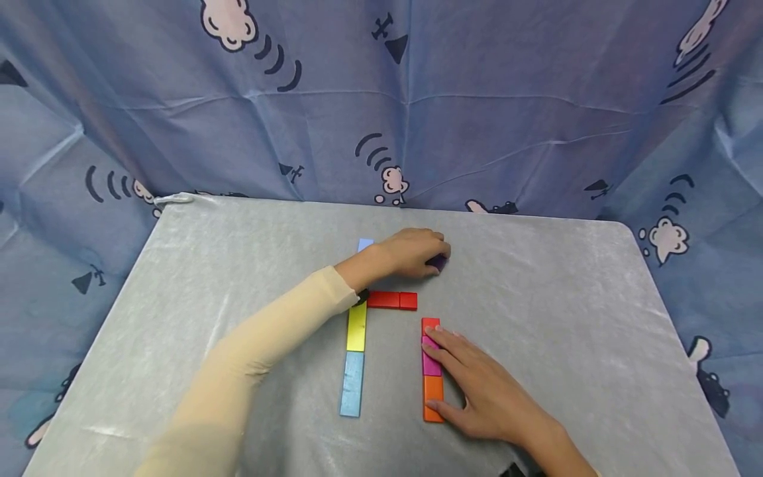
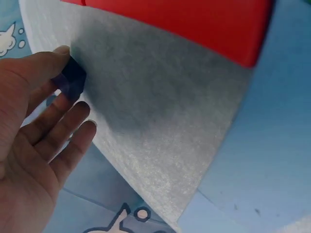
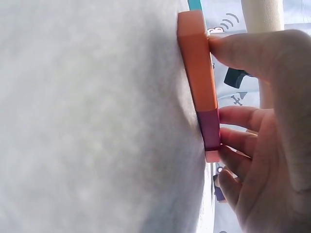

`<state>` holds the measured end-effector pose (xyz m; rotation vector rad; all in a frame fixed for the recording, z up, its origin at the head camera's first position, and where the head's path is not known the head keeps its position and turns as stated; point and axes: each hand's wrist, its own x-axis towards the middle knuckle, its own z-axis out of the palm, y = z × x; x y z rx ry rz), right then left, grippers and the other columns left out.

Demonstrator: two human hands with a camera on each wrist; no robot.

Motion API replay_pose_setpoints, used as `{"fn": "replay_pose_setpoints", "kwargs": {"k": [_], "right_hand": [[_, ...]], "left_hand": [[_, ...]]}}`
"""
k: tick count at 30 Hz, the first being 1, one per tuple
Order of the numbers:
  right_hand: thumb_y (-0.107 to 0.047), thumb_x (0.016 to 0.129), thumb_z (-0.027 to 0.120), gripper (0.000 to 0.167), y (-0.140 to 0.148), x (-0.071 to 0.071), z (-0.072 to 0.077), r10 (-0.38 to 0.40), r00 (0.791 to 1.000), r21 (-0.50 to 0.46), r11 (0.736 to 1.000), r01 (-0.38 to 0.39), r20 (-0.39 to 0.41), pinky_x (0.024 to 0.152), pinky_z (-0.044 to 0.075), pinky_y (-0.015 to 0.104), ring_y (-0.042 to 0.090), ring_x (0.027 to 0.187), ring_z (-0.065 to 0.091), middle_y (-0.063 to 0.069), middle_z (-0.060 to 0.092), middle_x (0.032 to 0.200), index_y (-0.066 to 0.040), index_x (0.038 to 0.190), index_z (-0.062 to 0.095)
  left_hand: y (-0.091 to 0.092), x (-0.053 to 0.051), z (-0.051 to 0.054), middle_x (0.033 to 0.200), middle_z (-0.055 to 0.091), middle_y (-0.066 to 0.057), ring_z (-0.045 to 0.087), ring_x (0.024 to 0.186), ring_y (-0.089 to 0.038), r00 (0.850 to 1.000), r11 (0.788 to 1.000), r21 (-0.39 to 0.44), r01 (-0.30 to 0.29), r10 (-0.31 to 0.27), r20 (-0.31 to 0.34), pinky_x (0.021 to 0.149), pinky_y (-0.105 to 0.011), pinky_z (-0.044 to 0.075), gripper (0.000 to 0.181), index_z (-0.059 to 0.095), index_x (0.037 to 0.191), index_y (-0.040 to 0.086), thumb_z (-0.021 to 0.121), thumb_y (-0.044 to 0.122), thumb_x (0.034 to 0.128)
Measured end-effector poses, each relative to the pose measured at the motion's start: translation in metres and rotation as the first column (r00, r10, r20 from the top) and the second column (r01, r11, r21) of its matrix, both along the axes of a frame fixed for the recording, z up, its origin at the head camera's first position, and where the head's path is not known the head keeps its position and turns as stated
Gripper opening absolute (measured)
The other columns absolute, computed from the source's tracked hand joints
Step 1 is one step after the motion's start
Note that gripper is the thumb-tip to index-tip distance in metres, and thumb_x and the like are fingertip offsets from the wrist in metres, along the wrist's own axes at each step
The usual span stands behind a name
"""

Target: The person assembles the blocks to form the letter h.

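My left hand [image 1: 414, 253] reaches over the middle of the table, its thumb and fingers pinching a small dark purple block [image 1: 438, 262]. In the left wrist view that purple block [image 2: 73, 77] sits between the thumb and fingertips. My right hand [image 1: 485, 384] rests its fingertips on a straight row: a small red block [image 1: 430, 323], a magenta block [image 1: 431, 364] and an orange block [image 1: 433, 391]. Seen from the right wrist, the thumb touches the orange block [image 3: 197, 63], while other fingertips lie along the magenta block [image 3: 210, 128] and the small end block.
Left of the right hand, a light blue block [image 1: 352, 384] and a yellow block [image 1: 356, 328] form a column, with a periwinkle block [image 1: 365, 244] further up. Two red blocks [image 1: 384, 300] extend sideways from it. The left forearm crosses the column. A patterned curtain [image 1: 334, 112] hangs behind the grey table [image 1: 566, 291].
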<state>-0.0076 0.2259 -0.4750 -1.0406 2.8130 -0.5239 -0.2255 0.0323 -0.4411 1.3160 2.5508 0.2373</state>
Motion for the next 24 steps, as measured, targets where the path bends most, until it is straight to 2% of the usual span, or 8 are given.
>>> {"fn": "replay_pose_setpoints", "kwargs": {"k": [8, 13, 17, 21, 24], "right_hand": [[-0.060, 0.091, 0.076, 0.085, -0.002, 0.001, 0.001, -0.010, 1.000, 0.001, 1.000, 0.010, 0.011, 0.132, -0.003, 0.009, 0.019, 0.156, 0.043, 0.000, 0.042, 0.170, -0.015, 0.158, 0.050], [-0.062, 0.093, 0.073, 0.084, -0.003, -0.003, 0.001, -0.005, 0.999, 0.006, 1.000, 0.004, 0.050, 0.130, -0.004, 0.007, 0.018, 0.157, 0.041, -0.001, 0.040, 0.171, -0.017, 0.159, 0.049], [-0.056, 0.091, 0.078, 0.084, -0.002, -0.005, 0.000, 0.003, 1.000, -0.024, 1.000, -0.003, 0.013, 0.133, 0.000, 0.011, 0.019, 0.155, 0.043, 0.001, 0.042, 0.169, -0.014, 0.157, 0.051], [-0.053, 0.090, 0.080, 0.083, -0.001, -0.003, -0.001, 0.027, 0.999, -0.047, 0.999, -0.028, -0.028, 0.134, 0.002, 0.013, 0.021, 0.153, 0.045, 0.005, 0.045, 0.167, -0.011, 0.156, 0.052], [-0.053, 0.090, 0.080, 0.083, 0.000, -0.002, 0.002, 0.032, 0.999, -0.043, 0.999, -0.033, -0.029, 0.134, 0.002, 0.013, 0.022, 0.153, 0.045, 0.006, 0.045, 0.167, -0.011, 0.156, 0.052]], "left_hand": [[-0.003, 0.018, 0.004, 0.114, 0.071, -0.004, 0.064, 0.103, -0.019, 0.999, 0.999, -0.005, 0.050, -0.050, -0.015, 0.098, -0.035, 0.057, 0.025, 0.073, 0.124, 0.012, 0.071, 0.024, 0.1023], [-0.011, 0.032, 0.009, 0.119, 0.074, -0.002, 0.067, 0.105, -0.018, 0.999, 0.999, -0.019, 0.030, -0.031, -0.023, 0.102, -0.033, 0.059, 0.031, 0.073, 0.130, 0.014, 0.072, 0.027, 0.1020], [-0.015, 0.042, 0.013, 0.118, 0.074, -0.001, 0.069, 0.104, -0.017, 0.998, 0.999, -0.006, 0.037, -0.037, -0.058, 0.102, -0.033, 0.059, 0.030, 0.073, 0.129, 0.015, 0.073, 0.025, 0.1009], [-0.017, 0.053, 0.015, 0.113, 0.074, -0.001, 0.069, 0.099, -0.017, 0.996, 0.998, -0.027, 0.062, -0.063, -0.056, 0.096, -0.032, 0.060, 0.027, 0.075, 0.126, 0.015, 0.073, 0.023, 0.1006], [-0.017, 0.059, 0.015, 0.111, 0.073, 0.000, 0.068, 0.096, -0.016, 0.995, 0.997, -0.038, 0.073, -0.075, -0.062, 0.092, -0.029, 0.061, 0.024, 0.075, 0.124, 0.016, 0.072, 0.022, 0.1007]]}}
